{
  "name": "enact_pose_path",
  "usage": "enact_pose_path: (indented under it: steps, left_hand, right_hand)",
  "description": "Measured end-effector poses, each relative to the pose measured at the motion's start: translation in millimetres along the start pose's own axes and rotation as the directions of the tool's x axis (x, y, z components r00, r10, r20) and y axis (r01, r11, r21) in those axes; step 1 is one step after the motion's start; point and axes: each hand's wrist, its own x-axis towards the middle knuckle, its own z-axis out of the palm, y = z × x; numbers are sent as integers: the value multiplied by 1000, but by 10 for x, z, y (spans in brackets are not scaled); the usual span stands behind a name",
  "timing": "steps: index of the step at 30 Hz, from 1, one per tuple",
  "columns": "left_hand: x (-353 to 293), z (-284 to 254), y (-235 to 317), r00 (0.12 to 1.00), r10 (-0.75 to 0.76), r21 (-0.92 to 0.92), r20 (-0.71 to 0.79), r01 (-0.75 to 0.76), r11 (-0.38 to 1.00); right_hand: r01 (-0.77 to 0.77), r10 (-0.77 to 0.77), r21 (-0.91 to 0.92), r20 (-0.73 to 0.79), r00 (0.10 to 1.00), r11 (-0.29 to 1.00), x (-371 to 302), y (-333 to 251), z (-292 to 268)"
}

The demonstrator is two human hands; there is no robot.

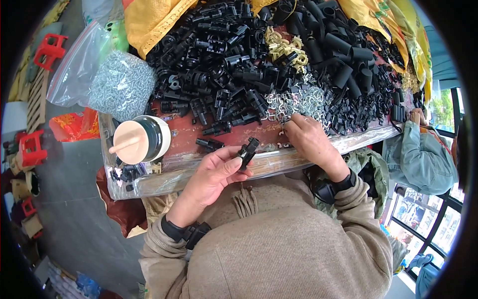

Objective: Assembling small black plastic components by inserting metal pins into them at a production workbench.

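My left hand (219,169) grips a small black plastic fitting (247,151) between thumb and fingers, just off the table's near edge. Over the table, my right hand (311,139) has its fingers curled down and pinched beside a heap of small silvery metal clips (298,98). What lies between those fingertips is hidden. Another black plastic fitting (209,144) rests on the red tabletop (186,130), close to my left hand. Beyond it spreads a large pile of similar black fittings (219,70).
A lidded cup (134,140) stands at the table's left, before a clear bag of metal pieces (122,82). Black tubes (343,55) and cream plastic parts (288,50) lie at the back. At right, another person's sleeve (420,157) reaches the table. Red stools (34,148) stand left.
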Motion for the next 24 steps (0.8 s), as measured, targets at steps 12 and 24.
enact_pose_path:
  steps: [12,24]
  left_hand:
    - [236,316,15,966,255,547,-39,-193,815]
    - [328,323,-76,852,522,743,35,-371,556]
  right_hand:
    - [-343,-60,918,338,939,-198,113,-388,-8]
    - [-356,-54,735,400,915,-577,72,-390,123]
